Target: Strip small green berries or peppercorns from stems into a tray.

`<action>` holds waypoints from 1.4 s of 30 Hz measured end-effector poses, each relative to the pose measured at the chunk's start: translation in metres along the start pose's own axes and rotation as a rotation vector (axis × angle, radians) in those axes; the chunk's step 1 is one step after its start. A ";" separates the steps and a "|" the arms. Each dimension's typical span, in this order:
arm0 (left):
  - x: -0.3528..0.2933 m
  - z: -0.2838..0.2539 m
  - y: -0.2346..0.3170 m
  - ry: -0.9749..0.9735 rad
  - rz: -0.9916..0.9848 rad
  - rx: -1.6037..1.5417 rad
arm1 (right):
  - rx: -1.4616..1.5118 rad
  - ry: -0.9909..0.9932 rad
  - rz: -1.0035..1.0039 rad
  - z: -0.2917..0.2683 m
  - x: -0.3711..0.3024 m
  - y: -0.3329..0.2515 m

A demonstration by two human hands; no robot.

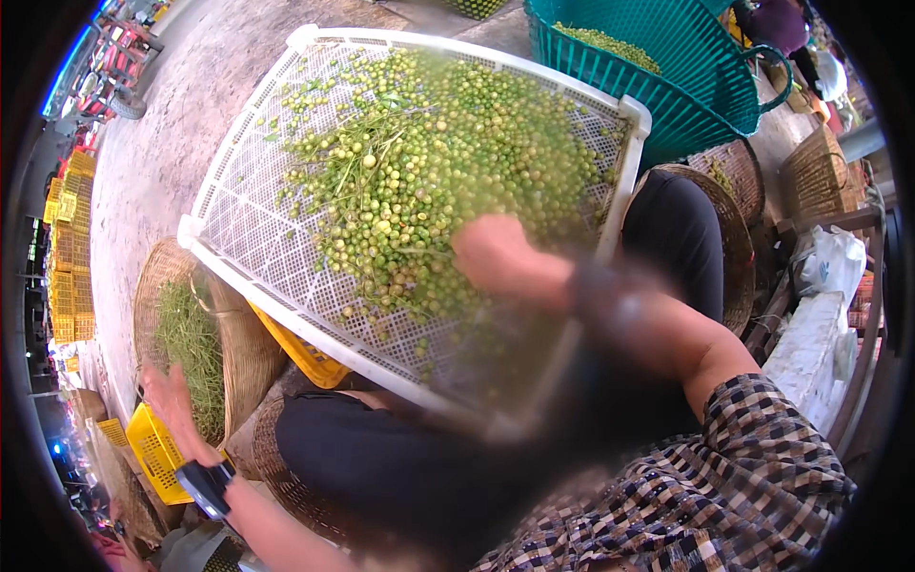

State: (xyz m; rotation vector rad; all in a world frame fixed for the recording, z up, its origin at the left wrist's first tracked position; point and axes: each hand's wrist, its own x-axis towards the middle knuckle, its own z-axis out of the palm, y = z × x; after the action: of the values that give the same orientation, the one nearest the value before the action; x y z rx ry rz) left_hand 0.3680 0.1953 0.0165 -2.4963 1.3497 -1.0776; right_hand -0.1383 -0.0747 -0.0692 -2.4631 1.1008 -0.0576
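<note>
Fingers of my right hand (pixel 491 255) blurred, can't tell grip, on green fruits (pixel 448 162) in white tray (pixel 248 238); left hand (pixel 172 400) spread, empty, 8 o'clock. Tray tilted: fruits may roll off.

To your right, a knotted white plastic bag (pixel 831 262) sits above a long white wrapped bundle (pixel 805 348).

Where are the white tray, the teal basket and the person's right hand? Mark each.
white tray (pixel 250 224): head view, bare mesh on its left side.
teal basket (pixel 701 57): head view, inner wall.
right hand (pixel 494 253): head view, blurred back of the hand.
</note>
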 end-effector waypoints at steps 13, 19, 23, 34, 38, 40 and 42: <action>0.004 -0.198 0.372 -0.762 -0.497 -1.927 | 1.391 -0.286 0.002 -0.056 -0.018 -0.024; 0.014 -0.174 0.382 -0.616 -0.625 -1.933 | 1.280 -0.356 -0.138 -0.016 -0.024 -0.018; 0.017 -0.157 0.366 -0.464 -0.815 -1.948 | 1.511 -0.413 0.095 -0.037 -0.037 -0.034; 0.011 -0.128 0.352 -0.292 -1.001 -1.921 | 0.812 -0.029 0.003 -0.012 -0.030 -0.032; 0.014 -0.125 0.347 -0.227 -0.994 -1.904 | 0.882 -0.036 -0.010 -0.018 -0.038 -0.028; 0.015 -0.123 0.345 -0.200 -1.017 -1.900 | 0.952 -0.034 -0.076 -0.015 -0.037 -0.024; 0.016 -0.118 0.335 -0.172 -1.040 -1.892 | 1.024 -0.033 -0.145 -0.015 -0.039 -0.019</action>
State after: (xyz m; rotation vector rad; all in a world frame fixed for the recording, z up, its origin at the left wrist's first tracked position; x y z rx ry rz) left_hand 0.0676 0.0088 -0.0222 -4.4487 0.9026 1.4743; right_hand -0.1544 -0.0412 -0.0424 -1.5890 0.6196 -0.4899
